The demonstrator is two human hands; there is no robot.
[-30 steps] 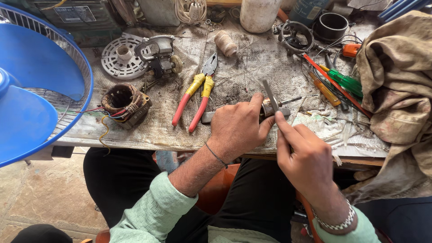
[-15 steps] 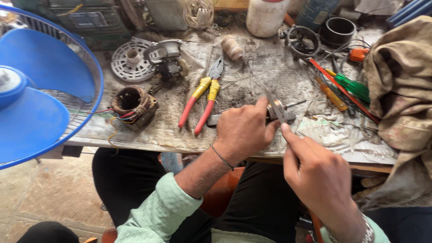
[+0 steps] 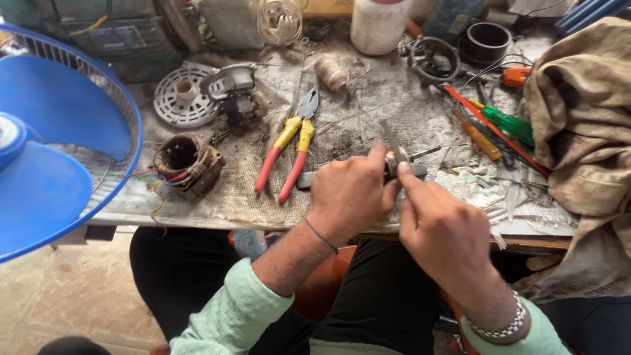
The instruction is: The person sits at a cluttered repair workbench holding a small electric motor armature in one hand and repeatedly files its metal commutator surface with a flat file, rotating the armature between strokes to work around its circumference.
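While pinched between both hands just above the table (image 3: 217,204), the small metal part (image 3: 396,160), judged rigid, light and possibly greasy, sits in the left hand's (image 3: 348,194) closed grip, right hand's (image 3: 444,230) fingertips clamped beside it, red-and-yellow pliers (image 3: 289,148) nearby.

A white plastic jar (image 3: 379,25) stands far beyond the right hand (image 3: 447,230) at the counter's back edge; no labels, signs or screens legible.
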